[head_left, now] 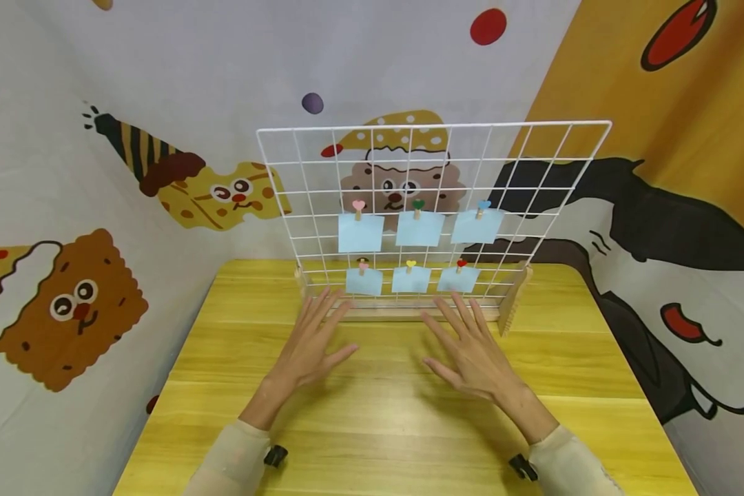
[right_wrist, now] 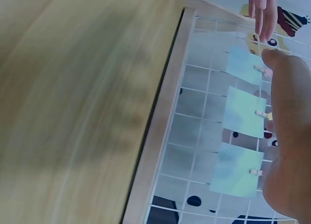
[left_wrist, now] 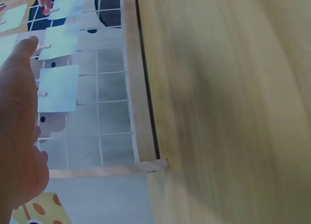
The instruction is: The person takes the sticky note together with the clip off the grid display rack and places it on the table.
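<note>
Both hands hover over the table in front of a white wire grid [head_left: 434, 187], their fingers spread and holding nothing. The left hand [head_left: 310, 344] is near the grid's lower left, the right hand [head_left: 471, 351] near its lower right. Light blue paper notes hang on the grid in two rows of three, such as an upper note [head_left: 360, 234] and a lower note [head_left: 410, 281]. A small clothespin with a heart holds each one: pink [head_left: 359, 207], green [head_left: 418, 207] and blue [head_left: 483, 207] above; pink, yellow [head_left: 411, 264] and red [head_left: 461, 264] below.
The grid stands in a wooden base [head_left: 409, 313] with side supports, towards the back of the yellow wood-grain table [head_left: 372, 427]. Behind and beside the table hangs a cloth [head_left: 211, 69] printed with cartoon figures. Dark straps with small devices show at both cuffs.
</note>
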Demonstrator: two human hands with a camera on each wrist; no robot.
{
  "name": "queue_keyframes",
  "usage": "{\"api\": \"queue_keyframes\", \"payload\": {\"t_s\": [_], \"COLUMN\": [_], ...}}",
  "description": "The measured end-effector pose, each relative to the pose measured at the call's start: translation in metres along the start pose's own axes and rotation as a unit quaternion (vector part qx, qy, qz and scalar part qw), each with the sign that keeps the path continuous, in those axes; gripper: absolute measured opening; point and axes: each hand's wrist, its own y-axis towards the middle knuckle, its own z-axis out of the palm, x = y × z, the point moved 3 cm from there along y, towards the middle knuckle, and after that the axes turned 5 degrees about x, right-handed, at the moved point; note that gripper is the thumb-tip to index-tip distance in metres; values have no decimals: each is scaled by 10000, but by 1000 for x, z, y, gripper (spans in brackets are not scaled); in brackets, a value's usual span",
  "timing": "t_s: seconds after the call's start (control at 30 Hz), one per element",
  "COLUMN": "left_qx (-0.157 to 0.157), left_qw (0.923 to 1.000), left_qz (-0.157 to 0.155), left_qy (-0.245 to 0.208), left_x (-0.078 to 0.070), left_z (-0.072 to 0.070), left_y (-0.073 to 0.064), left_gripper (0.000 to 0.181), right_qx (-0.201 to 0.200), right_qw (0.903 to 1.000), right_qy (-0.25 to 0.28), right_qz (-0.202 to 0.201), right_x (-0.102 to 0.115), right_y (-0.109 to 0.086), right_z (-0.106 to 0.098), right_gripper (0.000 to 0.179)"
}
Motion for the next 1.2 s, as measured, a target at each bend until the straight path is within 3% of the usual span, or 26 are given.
{"api": "queue_keyframes", "payload": {"t_s": [0.3,0.5,0.77,0.97,1.1,1.2], "left_qx": [-480,-759,-1106,-1186,-1401,-1587], "left_qw": [9968,9907,9709,9576,9487,9375], "left_qz": [-25,-120,-412,-928,-1043,-1116], "left_qy": [-642,-1126,-2086,-2454,-2636,-2888], "left_x": [-2,-2,-6,-8,-7,-6], "left_z": [-14,-22,-38,-46,-49,-52], "left_y": [11,19,31,40,46,49], "left_gripper": [85,75,74,71,67,64], "right_qx": [-214,-268,-442,-598,-673,-786], "right_qw": [9995,9990,9976,9956,9944,9930], "right_qy": [-16,19,10,39,100,200], "right_qz": [-225,-368,-535,-715,-814,-859], "right_x": [1,1,5,9,11,13], "right_y": [12,20,42,60,71,80], "right_z": [-17,-27,-43,-54,-59,-62], "right_gripper": [80,78,80,74,73,73]}}
